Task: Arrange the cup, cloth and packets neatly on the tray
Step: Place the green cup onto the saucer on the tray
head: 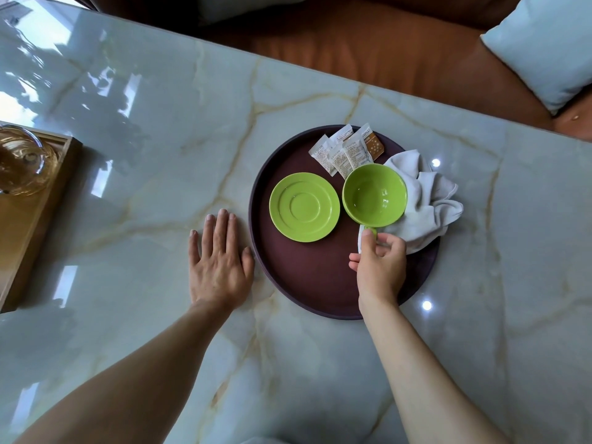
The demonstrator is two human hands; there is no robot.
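A round dark maroon tray (307,277) lies on the marble table. On it sit a green saucer (304,207) at the left and a green cup (374,194) just right of it. My right hand (379,267) pinches the cup's handle at its near side. A crumpled white cloth (426,203) lies at the tray's right rim, partly under the cup and hanging over the edge. Three packets (346,152) fan out at the tray's far side. My left hand (219,264) rests flat on the table, fingers apart, touching the tray's left rim.
A wooden tray (38,213) with a glass vessel (22,161) stands at the table's left edge. Beyond the table's far edge is a brown leather sofa (384,49) with a pale blue cushion (547,49).
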